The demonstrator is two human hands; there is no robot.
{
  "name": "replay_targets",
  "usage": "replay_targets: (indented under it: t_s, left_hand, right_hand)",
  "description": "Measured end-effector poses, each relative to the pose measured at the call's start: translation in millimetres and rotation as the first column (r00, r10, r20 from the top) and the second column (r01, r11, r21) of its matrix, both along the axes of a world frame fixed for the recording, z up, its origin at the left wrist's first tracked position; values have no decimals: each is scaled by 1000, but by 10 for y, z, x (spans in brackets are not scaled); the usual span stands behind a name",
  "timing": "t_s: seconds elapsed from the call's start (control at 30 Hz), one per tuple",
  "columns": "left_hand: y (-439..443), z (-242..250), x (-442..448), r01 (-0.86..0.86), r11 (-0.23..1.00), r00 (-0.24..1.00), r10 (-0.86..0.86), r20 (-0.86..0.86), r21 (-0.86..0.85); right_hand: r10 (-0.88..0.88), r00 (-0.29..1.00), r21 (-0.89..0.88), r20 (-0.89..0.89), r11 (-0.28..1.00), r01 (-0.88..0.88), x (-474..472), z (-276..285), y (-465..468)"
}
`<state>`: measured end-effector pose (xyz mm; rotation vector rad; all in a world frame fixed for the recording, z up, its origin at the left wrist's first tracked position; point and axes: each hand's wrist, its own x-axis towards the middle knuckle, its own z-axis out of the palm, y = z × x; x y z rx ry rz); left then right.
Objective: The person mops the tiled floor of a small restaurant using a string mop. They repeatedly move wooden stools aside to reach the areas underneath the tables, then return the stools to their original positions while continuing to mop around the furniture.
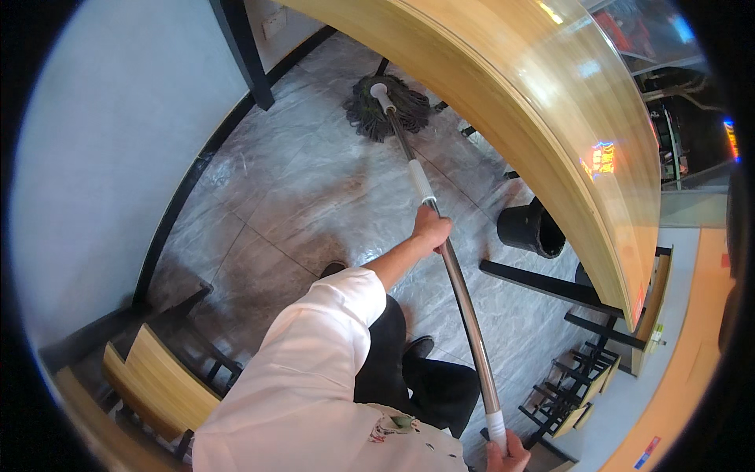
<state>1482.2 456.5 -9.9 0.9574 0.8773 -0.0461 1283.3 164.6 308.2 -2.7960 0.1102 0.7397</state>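
Observation:
A string mop with a steel handle [466,307] stretches away from me across the floor. Its dark grey mop head [361,109] lies spread on the grey marble-look tiles [277,177], close to the underside of a wooden table. My left hand [432,227] is wrapped around the shaft just below a white plastic sleeve [421,180]. At the bottom of the picture my right hand [508,454] grips the white end grip [496,428]; part of that hand is cut off by the frame edge.
A wooden tabletop [531,88] curves across the upper right, with a black table leg [548,286] under it. Near that leg a black bin [528,229] lies tilted. A white wall [118,147] with black skirting bounds the left. Wooden chairs [159,383] stand lower left, more stools [575,389] lower right.

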Motion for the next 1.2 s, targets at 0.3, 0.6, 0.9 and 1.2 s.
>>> replay_targets:
  t_s: [0.3,0.6,0.9,1.2]
  left_hand:
    - [734,-253,341,42,994,997,-34,-75,102]
    - [1066,-373,105,-13,983,995,31,-96,185]
    - [-539,-37,-146,33,989,994,-18,-105,145]
    - [-2431,937,-170,345,922,937,-348,16,-173]
  right_hand:
    - [12,1000,258,22,966,-17,201,-309,719]
    - [260,966,188,-11,949,-253,272,-571,674]
    - [-51,999,108,-5,993,51,110,269,-655]
    - [-206,864,-116,460,950,289,-599,1266,-1357]
